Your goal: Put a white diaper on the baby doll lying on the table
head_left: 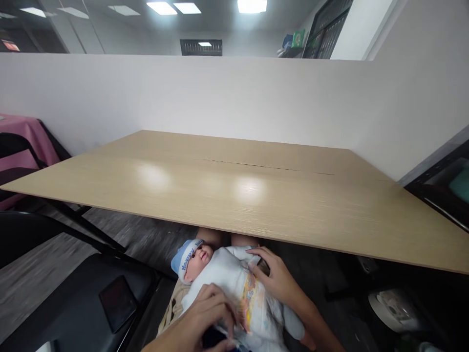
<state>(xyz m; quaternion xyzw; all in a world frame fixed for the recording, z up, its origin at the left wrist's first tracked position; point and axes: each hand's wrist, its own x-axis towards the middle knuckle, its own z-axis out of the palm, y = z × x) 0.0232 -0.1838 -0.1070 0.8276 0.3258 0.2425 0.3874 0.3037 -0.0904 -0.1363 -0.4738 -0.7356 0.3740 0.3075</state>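
Note:
A baby doll (220, 266) in white clothes and a blue-and-white cap (186, 256) lies face up across my lap, its head to the left. A diaper (250, 300) with an orange patterned band is around its middle. My left hand (216, 308) is at the near side of the doll, fingers curled and thumb and fingertips closed on the diaper's near edge, partly blurred. On the far side, my right hand (274, 276) rests against the doll by the diaper's upper edge, its thumb and fingers apart.
A wide wooden table (220, 190) stands just beyond the doll, its front edge over my knees. At left, a black chair (73, 303) carries a dark phone-like slab (117, 303). A white round object (394, 310) lies under the table at right.

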